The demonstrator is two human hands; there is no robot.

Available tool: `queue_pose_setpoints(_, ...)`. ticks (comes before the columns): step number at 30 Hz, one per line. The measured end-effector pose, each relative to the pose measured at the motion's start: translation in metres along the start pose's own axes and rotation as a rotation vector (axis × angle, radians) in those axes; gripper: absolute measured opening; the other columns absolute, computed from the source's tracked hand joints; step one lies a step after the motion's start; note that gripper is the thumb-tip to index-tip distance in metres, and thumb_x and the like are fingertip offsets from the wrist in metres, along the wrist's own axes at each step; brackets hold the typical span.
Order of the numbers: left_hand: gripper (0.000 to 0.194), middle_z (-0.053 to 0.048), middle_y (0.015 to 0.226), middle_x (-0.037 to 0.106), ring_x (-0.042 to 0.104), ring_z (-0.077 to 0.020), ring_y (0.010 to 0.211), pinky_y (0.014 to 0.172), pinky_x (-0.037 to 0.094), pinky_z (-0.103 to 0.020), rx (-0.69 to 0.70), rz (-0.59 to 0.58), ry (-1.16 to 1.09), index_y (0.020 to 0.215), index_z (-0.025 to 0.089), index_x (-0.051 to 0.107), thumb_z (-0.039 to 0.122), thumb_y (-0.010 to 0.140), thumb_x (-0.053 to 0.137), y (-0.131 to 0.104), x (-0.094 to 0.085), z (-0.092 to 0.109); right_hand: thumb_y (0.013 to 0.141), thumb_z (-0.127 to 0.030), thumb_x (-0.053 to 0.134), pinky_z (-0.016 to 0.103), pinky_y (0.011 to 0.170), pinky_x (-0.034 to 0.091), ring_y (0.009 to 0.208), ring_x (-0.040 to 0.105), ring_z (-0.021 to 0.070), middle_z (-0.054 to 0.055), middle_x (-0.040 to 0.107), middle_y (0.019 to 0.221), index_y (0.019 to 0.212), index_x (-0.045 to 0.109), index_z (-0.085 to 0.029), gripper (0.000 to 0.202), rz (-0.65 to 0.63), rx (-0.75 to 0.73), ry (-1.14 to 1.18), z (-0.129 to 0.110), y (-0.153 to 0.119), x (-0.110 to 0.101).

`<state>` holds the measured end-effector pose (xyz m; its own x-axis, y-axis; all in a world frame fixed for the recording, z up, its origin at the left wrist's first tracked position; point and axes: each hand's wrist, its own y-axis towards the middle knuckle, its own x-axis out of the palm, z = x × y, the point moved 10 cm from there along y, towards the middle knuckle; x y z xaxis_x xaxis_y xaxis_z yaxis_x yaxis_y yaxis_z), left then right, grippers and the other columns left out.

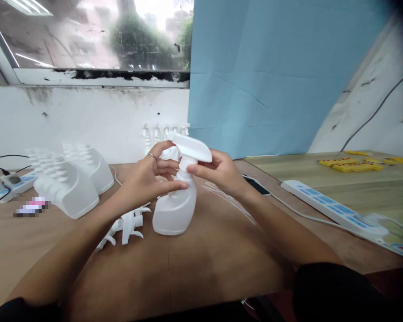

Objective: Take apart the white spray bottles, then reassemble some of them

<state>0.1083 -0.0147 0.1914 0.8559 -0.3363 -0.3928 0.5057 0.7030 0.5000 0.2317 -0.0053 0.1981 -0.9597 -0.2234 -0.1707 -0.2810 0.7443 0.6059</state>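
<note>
A white spray bottle stands slightly tilted in front of me, with a white trigger spray head on its neck. My left hand curls round it from the left, thumb against the bottle's shoulder and fingers behind the neck, partly hidden. From the right, my right hand pinches the collar under the spray head between thumb and fingers. Several loose white spray heads lie on the brown table by my left forearm.
White bottles lie in rows at the left. More white spray heads stand behind my hands by the wall. A phone, a power strip with cables and yellow pieces are at right; another power strip is far left.
</note>
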Motion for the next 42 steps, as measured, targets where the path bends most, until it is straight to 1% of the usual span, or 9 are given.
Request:
queue_pose_setpoints(4, 0.055, -0.004, 0.096, 0.071, 0.071, -0.0202, 0.077, 0.062, 0.056, -0.028, -0.077, -0.051, 0.105, 0.113, 0.023, 0.041, 0.03, 0.072, 0.077, 0.003, 0.003, -0.012, 0.074, -0.035, 0.076, 0.03, 0.071, 0.051, 0.08, 0.063, 0.0182, 0.002, 0.067, 0.086, 0.093, 0.066, -0.018, 0.028, -0.059, 0.051, -0.026, 0.015, 0.001, 0.009)
queue_pose_setpoints(9, 0.04, -0.002, 0.083, 0.069, 0.068, -0.0188, 0.069, 0.054, 0.051, -0.024, -0.053, -0.02, 0.429, 0.107, 0.021, 0.055, 0.034, 0.074, 0.074, 0.004, -0.017, -0.005, 0.074, -0.036, 0.074, 0.031, 0.072, 0.053, 0.083, 0.065, 0.0194, 0.004, 0.069, 0.089, 0.092, 0.065, -0.018, 0.027, -0.1, 0.117, 0.092, 0.029, 0.002, 0.017)
queue_pose_setpoints(13, 0.056, -0.004, 0.091, 0.068, 0.067, -0.0175, 0.076, 0.059, 0.053, -0.024, 0.074, 0.108, 0.301, 0.134, 0.025, 0.047, 0.036, 0.083, 0.067, 0.0, -0.033, 0.015, 0.074, -0.035, 0.075, 0.034, 0.075, 0.055, 0.083, 0.067, 0.0201, 0.005, 0.07, 0.089, 0.097, 0.063, -0.017, 0.032, -0.155, 0.11, 0.212, 0.028, 0.0, 0.029)
queue_pose_setpoints(17, 0.034, -0.004, 0.082, 0.067, 0.066, -0.0154, 0.067, 0.059, 0.054, -0.026, 0.15, 0.077, 0.112, 0.118, 0.021, 0.059, 0.034, 0.087, 0.064, -0.005, -0.024, 0.022, 0.076, -0.038, 0.073, 0.035, 0.066, 0.058, 0.07, 0.069, 0.0194, 0.004, 0.07, 0.081, 0.102, 0.053, -0.018, 0.038, -0.274, 0.153, 0.395, 0.037, -0.007, 0.053)
queue_pose_setpoints(20, 0.026, -0.003, 0.083, 0.068, 0.064, -0.0129, 0.064, 0.055, 0.052, -0.024, 0.179, 0.133, 0.103, 0.108, 0.021, 0.065, 0.031, 0.084, 0.068, -0.009, -0.026, 0.027, 0.076, -0.037, 0.074, 0.032, 0.056, 0.057, 0.062, 0.069, 0.0181, 0.0, 0.069, 0.076, 0.108, 0.043, -0.023, 0.047, -0.236, 0.156, 0.506, 0.048, -0.01, 0.058)
queue_pose_setpoints(25, 0.024, -0.002, 0.078, 0.066, 0.059, -0.0107, 0.059, 0.05, 0.048, -0.022, 0.107, 0.16, 0.134, 0.104, 0.021, 0.067, 0.031, 0.082, 0.07, -0.008, -0.031, 0.026, 0.079, -0.048, 0.066, 0.034, 0.059, 0.056, 0.066, 0.068, 0.0188, 0.0, 0.066, 0.078, 0.108, 0.041, -0.024, 0.045, -0.246, 0.147, 0.594, 0.048, -0.013, 0.064)
queue_pose_setpoints(29, 0.025, -0.002, 0.075, 0.064, 0.058, -0.0103, 0.056, 0.048, 0.046, -0.021, 0.069, 0.148, 0.133, 0.103, 0.019, 0.066, 0.031, 0.082, 0.07, -0.005, -0.031, 0.02, 0.076, -0.037, 0.072, 0.028, 0.054, 0.052, 0.057, 0.063, 0.0152, -0.005, 0.062, 0.071, 0.11, 0.04, -0.028, 0.048, -0.118, 0.125, 0.509, 0.046, -0.008, 0.055)
queue_pose_setpoints(33, 0.027, -0.001, 0.074, 0.063, 0.056, -0.0102, 0.055, 0.047, 0.045, -0.022, 0.06, 0.151, 0.139, 0.106, 0.02, 0.066, 0.033, 0.083, 0.069, -0.002, -0.033, 0.015, 0.081, -0.042, 0.064, 0.03, 0.056, 0.053, 0.062, 0.064, 0.0165, -0.003, 0.063, 0.074, 0.113, 0.039, -0.028, 0.043, -0.133, 0.139, 0.563, 0.048, -0.009, 0.058)
queue_pose_setpoints(42, 0.028, -0.002, 0.082, 0.064, 0.056, -0.0104, 0.059, 0.052, 0.045, -0.023, 0.085, 0.155, 0.191, 0.111, 0.026, 0.068, 0.036, 0.085, 0.066, -0.003, -0.034, 0.015, 0.083, -0.039, 0.065, 0.029, 0.057, 0.053, 0.064, 0.063, 0.0158, -0.001, 0.063, 0.074, 0.108, 0.047, -0.024, 0.034, -0.12, 0.13, 0.55, 0.046, -0.014, 0.061)
